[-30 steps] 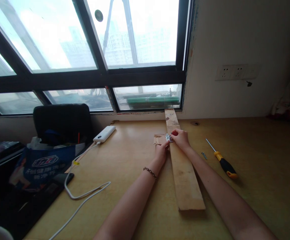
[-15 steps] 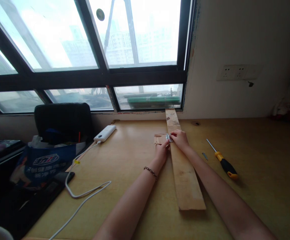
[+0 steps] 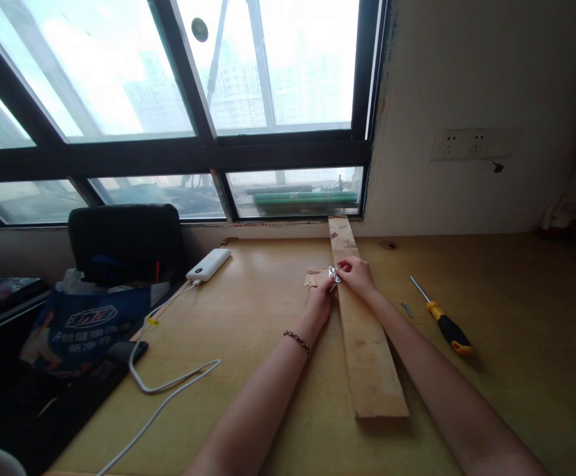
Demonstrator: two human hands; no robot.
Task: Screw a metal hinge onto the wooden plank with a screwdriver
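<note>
A small metal hinge [image 3: 334, 274] lies across the left edge of a long wooden board [image 3: 370, 354] and a short wooden piece [image 3: 313, 277] beside it. My left hand [image 3: 321, 296] is closed, its fingertips pinching the near side of the hinge by the short piece. From the right, my right hand [image 3: 358, 275] reaches over the board with its fingers closed at the hinge's right leaf. Right of the board lie screws [image 3: 407, 309] and a screwdriver [image 3: 445, 324] with a yellow and black handle.
A white power bank [image 3: 209, 265] with a white cable [image 3: 168, 383] lies on the left of the wooden table [image 3: 262, 330]. Past the left edge are a black chair [image 3: 125, 235] and a blue bag [image 3: 89, 324]. A window and wall outlets [image 3: 476, 144] are behind.
The hinge has turned slightly and shows flatter. The short piece and my left hand have shifted a little to the left. My right hand stays nearly in place.
</note>
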